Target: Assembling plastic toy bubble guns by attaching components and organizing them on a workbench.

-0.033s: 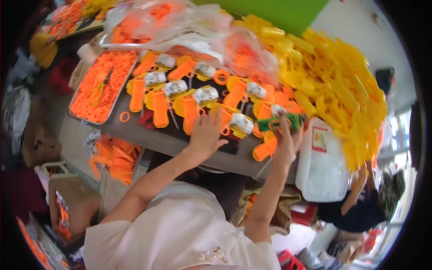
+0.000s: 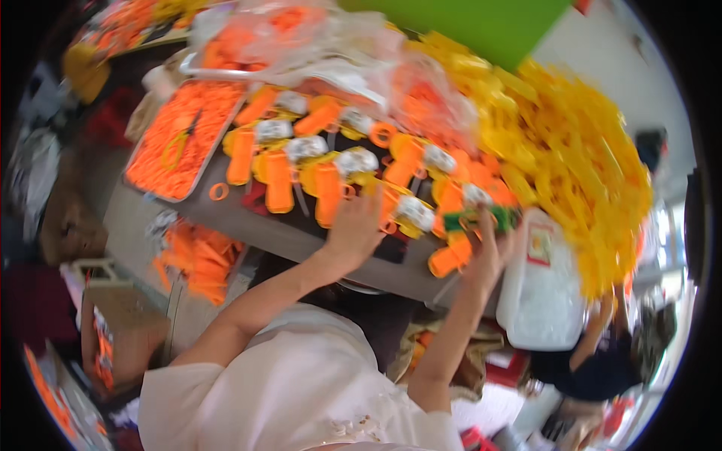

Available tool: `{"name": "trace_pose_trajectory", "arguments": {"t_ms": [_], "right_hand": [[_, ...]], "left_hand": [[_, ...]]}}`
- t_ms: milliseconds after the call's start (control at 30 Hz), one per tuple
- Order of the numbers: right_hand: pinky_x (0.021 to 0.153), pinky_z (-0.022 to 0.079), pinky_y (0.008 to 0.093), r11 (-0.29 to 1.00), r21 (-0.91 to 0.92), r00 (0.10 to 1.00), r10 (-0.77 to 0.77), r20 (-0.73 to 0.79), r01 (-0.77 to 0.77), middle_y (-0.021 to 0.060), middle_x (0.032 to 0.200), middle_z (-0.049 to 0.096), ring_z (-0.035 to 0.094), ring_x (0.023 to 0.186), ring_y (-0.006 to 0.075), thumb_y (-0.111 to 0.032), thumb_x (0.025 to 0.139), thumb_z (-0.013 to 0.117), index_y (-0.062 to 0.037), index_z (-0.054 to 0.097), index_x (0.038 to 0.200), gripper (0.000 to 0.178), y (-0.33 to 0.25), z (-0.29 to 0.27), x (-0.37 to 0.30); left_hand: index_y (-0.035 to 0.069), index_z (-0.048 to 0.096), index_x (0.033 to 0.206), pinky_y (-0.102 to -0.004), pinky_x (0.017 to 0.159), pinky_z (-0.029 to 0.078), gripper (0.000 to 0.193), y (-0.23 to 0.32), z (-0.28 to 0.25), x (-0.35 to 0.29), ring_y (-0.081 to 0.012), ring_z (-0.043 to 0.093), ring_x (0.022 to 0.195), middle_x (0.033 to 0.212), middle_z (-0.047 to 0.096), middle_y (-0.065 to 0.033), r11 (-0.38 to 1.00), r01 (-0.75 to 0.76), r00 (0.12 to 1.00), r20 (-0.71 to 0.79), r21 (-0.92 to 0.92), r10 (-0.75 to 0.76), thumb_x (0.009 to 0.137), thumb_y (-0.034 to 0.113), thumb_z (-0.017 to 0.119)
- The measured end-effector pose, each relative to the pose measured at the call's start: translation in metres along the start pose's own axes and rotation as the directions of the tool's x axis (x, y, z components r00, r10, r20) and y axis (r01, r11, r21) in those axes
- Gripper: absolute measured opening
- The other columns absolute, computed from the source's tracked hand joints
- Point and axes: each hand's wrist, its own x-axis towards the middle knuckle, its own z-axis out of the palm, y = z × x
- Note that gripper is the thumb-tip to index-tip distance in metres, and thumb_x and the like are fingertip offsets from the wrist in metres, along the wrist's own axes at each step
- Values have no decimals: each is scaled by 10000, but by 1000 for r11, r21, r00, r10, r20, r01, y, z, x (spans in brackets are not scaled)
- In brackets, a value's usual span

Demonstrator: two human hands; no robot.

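My left hand (image 2: 355, 229) reaches over the table, fingers stretched out and slightly smeared, among orange and yellow plastic assemblies. Next to it lie an orange piece (image 2: 328, 195) and a white patterned part (image 2: 414, 215). My right hand (image 2: 489, 259) is closed at a narrow green piece (image 2: 460, 222), its index finger lying across it; the other fingertips are partly hidden. Just left of that hand is an orange part (image 2: 450, 257). Several like assemblies, each with an orange piece, yellow part and white patterned part, lie in rows on the dark tabletop.
A tray of small orange parts (image 2: 164, 161) holds yellow-handled scissors (image 2: 174, 150). A yellow parts heap (image 2: 579, 173) rises at right, behind a translucent white tub (image 2: 543, 301). Clear bags (image 2: 432, 94) lie at the back. Another person's arm (image 2: 590, 331) shows at right.
The whole view has shifted, so the table's contents sit a little lower and farther right. My left hand's fingers and thumb are closer together; my right hand stays at the green piece.
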Motion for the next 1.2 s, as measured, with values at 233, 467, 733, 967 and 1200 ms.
{"name": "trace_pose_trajectory", "arguments": {"t_ms": [233,467,733,967,1200], "right_hand": [[692,571,275,1000,-6,996,4,-86,-4,67,1069,647,642,890,135,-137,926,632,-37,572,1162,264,-6,-48,-23],[715,581,307,999,9,999,49,-8,-49,103,1115,628,637,906,151,-129,934,613,-16,551,1175,274,3,-55,-23],[690,590,286,997,33,997,73,-14,-72,105,1092,631,655,905,167,-99,935,604,-12,530,1166,257,3,-27,-28],[708,589,308,999,32,998,42,-35,-41,123,1108,631,663,916,186,-89,944,584,-24,494,1223,301,-2,-17,-25],[638,575,262,999,19,994,40,-98,-39,111,1072,647,652,836,144,-77,892,655,-18,541,1131,271,-9,-27,-36]], "left_hand": [[-108,330,1376,-411,844,457,647,-3,-22,-6,-345,528,939,1055,515,-227,960,-134,982,-167,-246,94,790,33,567],[-4,476,1313,-491,942,399,478,-178,-130,-27,-404,496,1041,1186,517,-244,938,347,762,-589,22,-268,838,29,524],[-6,378,1407,-463,983,400,620,-309,-134,-77,-383,464,1173,1316,456,-229,659,693,711,-425,292,-560,853,151,606],[78,502,1321,-476,1027,293,577,-120,-99,-26,-301,458,1192,1333,472,-143,985,170,919,-354,-33,-170,821,288,699],[-51,409,1355,-517,1139,170,726,-48,-33,-6,-348,328,1344,1408,387,-229,991,-112,990,-80,77,118,805,320,704]]}}
